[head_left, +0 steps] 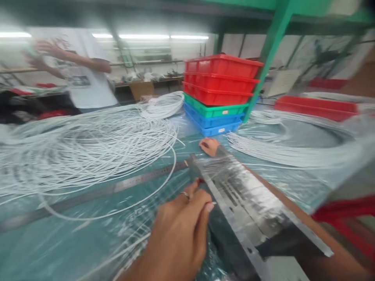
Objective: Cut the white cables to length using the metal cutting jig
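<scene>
In the lower middle, my left hand (183, 220) has its fingers pressed together around a thin white cable, whose short end sticks out past the fingertips beside a metal fixture (243, 187). My right hand (209, 146) is beyond the fixture's far end, fingers curled, its forearm running behind the fixture; what it holds, if anything, is hidden. A long steel ruler (125, 183) lies on the green table, reaching toward the fixture. Left of the hands, a large tangle of white cables (96, 152) covers the table, one loop curving over the ruler.
Stacked red, green and blue trays (219, 93) stand behind my right hand beside a green post (269, 58). More white cables (281, 150) and a red tray (316, 107) are at the right. A red stool (348, 214) is lower right. Across the table stands a person (88, 70).
</scene>
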The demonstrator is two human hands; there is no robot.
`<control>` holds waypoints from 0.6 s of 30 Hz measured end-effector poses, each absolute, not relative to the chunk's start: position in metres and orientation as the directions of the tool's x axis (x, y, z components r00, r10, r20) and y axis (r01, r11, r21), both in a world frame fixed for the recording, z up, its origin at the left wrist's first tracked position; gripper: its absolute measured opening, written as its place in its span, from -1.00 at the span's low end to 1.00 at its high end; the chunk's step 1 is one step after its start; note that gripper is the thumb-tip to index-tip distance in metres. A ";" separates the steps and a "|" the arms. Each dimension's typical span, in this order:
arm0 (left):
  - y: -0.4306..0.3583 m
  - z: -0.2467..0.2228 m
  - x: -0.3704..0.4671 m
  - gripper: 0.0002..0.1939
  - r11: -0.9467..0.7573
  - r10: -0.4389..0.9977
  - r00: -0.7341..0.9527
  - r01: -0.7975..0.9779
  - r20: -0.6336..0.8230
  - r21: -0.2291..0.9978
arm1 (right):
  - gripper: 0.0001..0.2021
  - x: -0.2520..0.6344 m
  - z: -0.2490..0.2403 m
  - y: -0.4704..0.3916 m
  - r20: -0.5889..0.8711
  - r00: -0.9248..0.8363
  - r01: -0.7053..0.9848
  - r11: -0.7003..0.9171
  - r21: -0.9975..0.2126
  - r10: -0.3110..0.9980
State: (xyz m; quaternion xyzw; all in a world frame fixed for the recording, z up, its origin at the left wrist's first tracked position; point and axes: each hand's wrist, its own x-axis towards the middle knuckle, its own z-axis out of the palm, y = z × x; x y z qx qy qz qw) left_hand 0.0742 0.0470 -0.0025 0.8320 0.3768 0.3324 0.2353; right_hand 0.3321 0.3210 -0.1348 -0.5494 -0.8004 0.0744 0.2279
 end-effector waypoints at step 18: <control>0.054 -0.023 0.093 -0.59 -0.381 0.892 0.450 0.697 0.043 0.607 | -0.42 0.345 -0.157 0.351 0.350 -0.246 0.691 0.417 -0.590 0.904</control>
